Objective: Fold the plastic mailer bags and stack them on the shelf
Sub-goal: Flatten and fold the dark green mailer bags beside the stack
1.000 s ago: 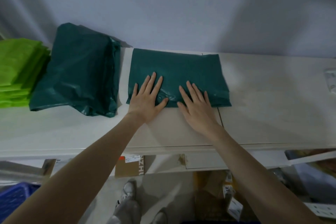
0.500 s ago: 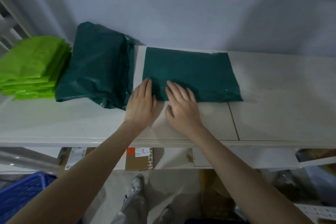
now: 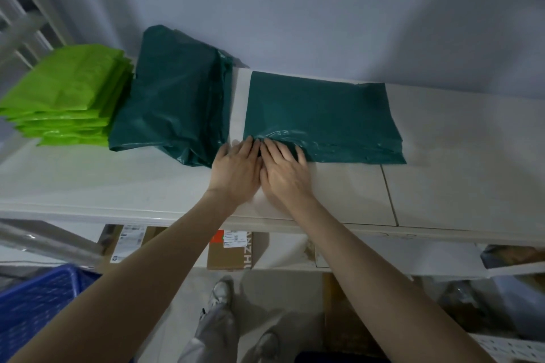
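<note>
A dark green mailer bag (image 3: 321, 115) lies flat on the white shelf (image 3: 460, 162), its near edge wrinkled. My left hand (image 3: 236, 168) and my right hand (image 3: 284, 171) lie side by side at the bag's near left corner, fingers stretched out with the fingertips on the bunched edge. To the left sits a thick stack of folded dark green mailer bags (image 3: 174, 106), a little apart from my left hand. Further left is a stack of bright green folded bags (image 3: 67, 91).
The wall rises right behind the shelf. A seam (image 3: 389, 194) runs across the shelf top to the right of my hands. Below the shelf edge are cardboard boxes (image 3: 233, 250), a blue crate (image 3: 38, 303) at lower left and my feet on the floor.
Both hands slid left and back along the bag, from its middle to its near left corner, coming together. The bag's near edge has wrinkled there.
</note>
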Demonstrator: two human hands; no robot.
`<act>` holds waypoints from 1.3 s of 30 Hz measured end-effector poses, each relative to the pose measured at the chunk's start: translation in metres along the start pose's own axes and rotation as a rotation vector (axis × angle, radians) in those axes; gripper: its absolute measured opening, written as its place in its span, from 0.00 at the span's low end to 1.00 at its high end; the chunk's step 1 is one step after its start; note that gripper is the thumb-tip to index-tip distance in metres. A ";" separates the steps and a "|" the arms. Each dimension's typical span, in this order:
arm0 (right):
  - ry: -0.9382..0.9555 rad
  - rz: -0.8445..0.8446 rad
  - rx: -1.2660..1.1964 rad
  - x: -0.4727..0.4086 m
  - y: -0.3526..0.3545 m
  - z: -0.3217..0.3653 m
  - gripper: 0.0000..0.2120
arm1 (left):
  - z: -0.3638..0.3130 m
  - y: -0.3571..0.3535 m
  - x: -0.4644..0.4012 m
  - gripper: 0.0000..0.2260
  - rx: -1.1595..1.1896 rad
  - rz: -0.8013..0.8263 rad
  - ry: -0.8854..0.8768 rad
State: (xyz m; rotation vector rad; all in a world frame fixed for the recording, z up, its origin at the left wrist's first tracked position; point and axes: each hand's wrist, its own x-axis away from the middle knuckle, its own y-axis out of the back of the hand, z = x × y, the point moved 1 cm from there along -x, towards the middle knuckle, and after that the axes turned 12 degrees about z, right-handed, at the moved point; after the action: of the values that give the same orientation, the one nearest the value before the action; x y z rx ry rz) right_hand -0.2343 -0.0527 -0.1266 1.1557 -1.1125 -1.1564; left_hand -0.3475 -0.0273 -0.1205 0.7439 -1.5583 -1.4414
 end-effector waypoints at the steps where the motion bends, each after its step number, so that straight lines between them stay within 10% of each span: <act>1: -0.015 -0.003 -0.006 0.000 0.000 0.000 0.24 | -0.001 0.001 0.000 0.24 -0.001 -0.001 0.004; 39: -0.406 0.092 0.058 0.061 0.026 -0.153 0.27 | -0.031 0.010 -0.007 0.35 -0.236 0.012 -0.007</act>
State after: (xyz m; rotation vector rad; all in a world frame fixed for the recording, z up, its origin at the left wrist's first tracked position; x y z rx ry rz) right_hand -0.0753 -0.1006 -0.1112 0.9227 -1.4996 -1.3282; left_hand -0.3151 -0.0339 -0.1137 0.5886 -1.3650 -1.5870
